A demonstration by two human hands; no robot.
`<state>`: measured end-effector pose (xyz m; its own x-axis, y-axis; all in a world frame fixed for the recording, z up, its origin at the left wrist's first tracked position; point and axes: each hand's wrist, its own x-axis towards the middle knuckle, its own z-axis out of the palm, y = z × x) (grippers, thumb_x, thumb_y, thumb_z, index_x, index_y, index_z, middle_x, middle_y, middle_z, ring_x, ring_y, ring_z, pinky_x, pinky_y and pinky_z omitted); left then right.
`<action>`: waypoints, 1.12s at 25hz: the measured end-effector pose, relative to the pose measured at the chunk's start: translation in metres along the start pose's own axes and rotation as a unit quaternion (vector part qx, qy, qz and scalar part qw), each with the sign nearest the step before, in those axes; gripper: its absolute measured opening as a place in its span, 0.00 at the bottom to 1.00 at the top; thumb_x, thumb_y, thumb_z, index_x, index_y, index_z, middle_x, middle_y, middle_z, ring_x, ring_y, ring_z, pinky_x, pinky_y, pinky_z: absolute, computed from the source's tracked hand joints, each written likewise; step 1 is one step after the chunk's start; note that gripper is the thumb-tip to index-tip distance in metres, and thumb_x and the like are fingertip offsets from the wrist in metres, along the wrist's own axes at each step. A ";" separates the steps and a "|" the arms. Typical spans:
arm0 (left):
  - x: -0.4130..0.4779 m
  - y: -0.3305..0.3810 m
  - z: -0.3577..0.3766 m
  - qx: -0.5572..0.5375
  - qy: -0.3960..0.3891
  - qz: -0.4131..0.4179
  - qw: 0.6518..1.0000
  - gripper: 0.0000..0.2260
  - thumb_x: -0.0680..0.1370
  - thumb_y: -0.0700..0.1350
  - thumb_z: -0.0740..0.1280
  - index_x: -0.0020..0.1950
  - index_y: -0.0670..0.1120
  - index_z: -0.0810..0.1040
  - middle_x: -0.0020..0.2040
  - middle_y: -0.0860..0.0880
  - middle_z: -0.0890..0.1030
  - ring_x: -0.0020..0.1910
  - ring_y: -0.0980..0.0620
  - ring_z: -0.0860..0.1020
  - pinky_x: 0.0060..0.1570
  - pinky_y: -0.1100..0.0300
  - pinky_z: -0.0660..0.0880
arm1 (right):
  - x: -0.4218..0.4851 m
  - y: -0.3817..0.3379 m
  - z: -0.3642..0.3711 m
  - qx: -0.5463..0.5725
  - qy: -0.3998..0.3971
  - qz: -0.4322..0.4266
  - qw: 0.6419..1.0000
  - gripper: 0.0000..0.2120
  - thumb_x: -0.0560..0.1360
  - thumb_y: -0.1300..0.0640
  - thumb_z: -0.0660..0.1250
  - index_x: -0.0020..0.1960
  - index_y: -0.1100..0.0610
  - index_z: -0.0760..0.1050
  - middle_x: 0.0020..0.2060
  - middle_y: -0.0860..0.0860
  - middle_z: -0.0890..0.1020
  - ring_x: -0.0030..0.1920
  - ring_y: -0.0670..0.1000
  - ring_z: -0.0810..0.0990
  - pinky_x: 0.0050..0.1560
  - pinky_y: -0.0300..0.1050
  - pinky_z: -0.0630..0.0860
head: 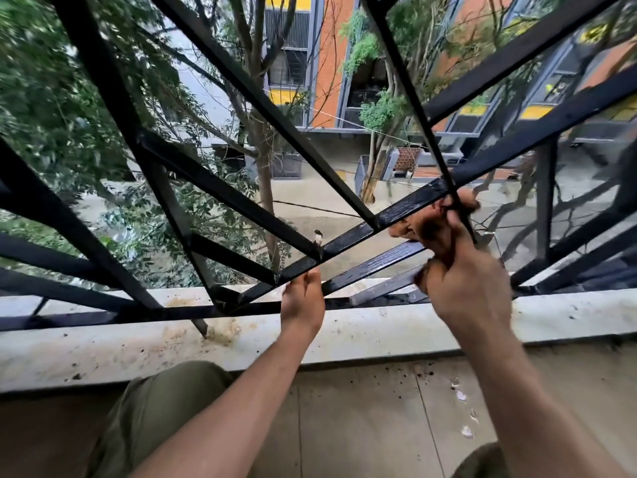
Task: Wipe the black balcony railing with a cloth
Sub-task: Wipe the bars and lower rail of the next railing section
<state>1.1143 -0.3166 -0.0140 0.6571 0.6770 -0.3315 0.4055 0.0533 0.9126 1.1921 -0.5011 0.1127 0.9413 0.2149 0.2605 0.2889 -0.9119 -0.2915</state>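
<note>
While the left hand [303, 294] curls round a low bar of the black railing [213, 188], the right hand [462, 284] grips a blurry brown cloth [429, 231]. The cloth sits on the railing where two bars cross.

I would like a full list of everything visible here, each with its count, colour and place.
railing: one, black, across the view
cloth: one, brownish, blurred, at a bar crossing
ledge: one, pale, stained, under the railing
floor: one, beige, below the ledge
trees: several, green, beyond the railing
buildings: two or more, orange, yellow, grey, behind the trees
trousers: one pair, olive, bottom
left hand: one, grips a lower bar
right hand: one, holds the cloth
</note>
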 end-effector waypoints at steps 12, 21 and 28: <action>0.021 -0.023 -0.041 0.002 -0.018 -0.070 0.997 0.20 0.85 0.52 0.59 0.70 0.41 0.76 0.72 0.42 0.74 0.73 0.46 0.69 0.70 0.60 0.62 | -0.022 -0.060 0.090 -0.049 -0.243 -0.049 0.968 0.27 0.68 0.57 0.65 0.68 0.46 0.70 0.46 0.56 0.85 0.48 0.61 0.84 0.46 0.50 0.79; 0.019 -0.024 -0.049 0.308 -0.069 -0.007 0.949 0.26 0.84 0.62 0.50 0.77 0.51 0.68 0.75 0.40 0.70 0.74 0.40 0.67 0.73 0.54 0.63 | -0.092 -0.102 0.213 0.072 -0.380 -0.211 0.898 0.24 0.76 0.47 0.63 0.67 0.60 0.75 0.62 0.59 0.82 0.60 0.61 0.82 0.61 0.57 0.80; -0.026 -0.022 -0.004 0.217 0.014 0.239 0.946 0.27 0.82 0.56 0.53 0.73 0.41 0.72 0.67 0.42 0.77 0.68 0.43 0.72 0.70 0.51 0.67 | -0.063 0.003 0.121 0.444 0.001 0.164 0.881 0.13 0.67 0.63 0.68 0.47 0.52 0.84 0.31 0.45 0.84 0.31 0.48 0.81 0.33 0.49 0.79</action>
<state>1.0852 -0.3325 -0.0243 0.8162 0.5678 0.1067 0.2929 -0.5659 0.7707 1.1548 -0.4751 -0.0162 0.9995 -0.0100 0.0290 0.0248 -0.2912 -0.9563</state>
